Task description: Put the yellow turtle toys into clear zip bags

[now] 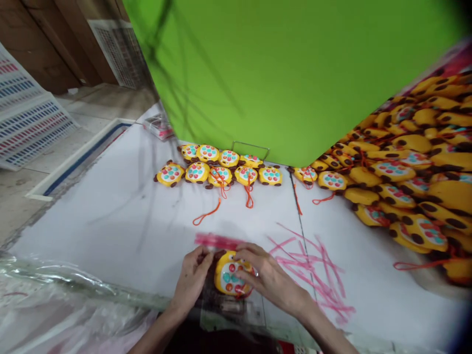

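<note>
A yellow animal-shaped toy [226,280] with brown ears and a white face panel of red, orange and teal buttons is at the table's near edge. My right hand [271,278] grips it from the right, fingers over its top and side. On the other side, my left hand [194,273] is closed, thumb against forefinger beside the toy's brown ear; what the pinch holds is hidden. Below the toy lies something clear and shiny like plastic [232,307]. Just behind my hands is a pink strip [217,241].
Several matching toys [197,172] stand in two rows across the white table [110,216], some with orange cord loops. A large pile of them [398,191] fills the right. A bright green panel [276,73] rises behind. Pink tape-like strips [313,265] lie right; white crates [33,118] stand left.
</note>
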The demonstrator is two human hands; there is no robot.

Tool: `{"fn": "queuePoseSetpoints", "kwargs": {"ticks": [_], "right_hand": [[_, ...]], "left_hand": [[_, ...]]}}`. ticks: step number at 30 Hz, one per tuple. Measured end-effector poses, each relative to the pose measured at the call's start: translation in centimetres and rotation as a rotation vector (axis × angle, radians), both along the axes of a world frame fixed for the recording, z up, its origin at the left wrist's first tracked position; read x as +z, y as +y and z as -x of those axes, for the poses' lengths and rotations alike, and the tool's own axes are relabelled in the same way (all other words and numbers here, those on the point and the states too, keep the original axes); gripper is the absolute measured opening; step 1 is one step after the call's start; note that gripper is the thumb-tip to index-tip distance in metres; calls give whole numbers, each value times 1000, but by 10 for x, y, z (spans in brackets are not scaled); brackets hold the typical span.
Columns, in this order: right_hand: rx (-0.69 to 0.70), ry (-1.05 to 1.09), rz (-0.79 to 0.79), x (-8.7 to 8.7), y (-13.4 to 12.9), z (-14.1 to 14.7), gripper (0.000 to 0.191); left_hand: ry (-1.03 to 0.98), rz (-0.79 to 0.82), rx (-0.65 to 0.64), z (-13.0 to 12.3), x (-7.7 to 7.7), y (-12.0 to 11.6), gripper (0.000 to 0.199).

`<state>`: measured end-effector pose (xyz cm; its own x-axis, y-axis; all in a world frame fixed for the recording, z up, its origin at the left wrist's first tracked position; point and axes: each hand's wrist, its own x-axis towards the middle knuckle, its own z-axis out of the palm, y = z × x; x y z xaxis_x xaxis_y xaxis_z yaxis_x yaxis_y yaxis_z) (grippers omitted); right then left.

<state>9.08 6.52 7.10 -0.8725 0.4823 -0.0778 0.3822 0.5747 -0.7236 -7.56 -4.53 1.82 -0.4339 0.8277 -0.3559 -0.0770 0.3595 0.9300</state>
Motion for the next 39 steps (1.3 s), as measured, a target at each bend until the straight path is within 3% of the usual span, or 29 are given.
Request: {"fn": "queuePoseSetpoints", "kwargs": {"ticks": [3,11,17,22,29,34,39], "right_hand": [[2,-37,-74,0,-15,3,24],[78,-84,-21,-2,-20,2,3],[86,-16,15,-7,-19,4,6],[62,-48,79,-18,-22,4,13],[-126,65,-105,-28,-25,9,12],[-102,114,-283,-25,-32,33,14],[-59,-23,-436,-27,-36,51,13]], "left_hand": [[-53,6,8,1,5,2,25],[18,-26,21,0,9,4,25],[-77,-16,30,-4,11,5,26],[-24,7,15,-3,12,5,27],[-114,35,-83,6,11,-4,22],[60,89,-83,8,11,-4,24],[-108,45,-129,0,17,3,27]]}}
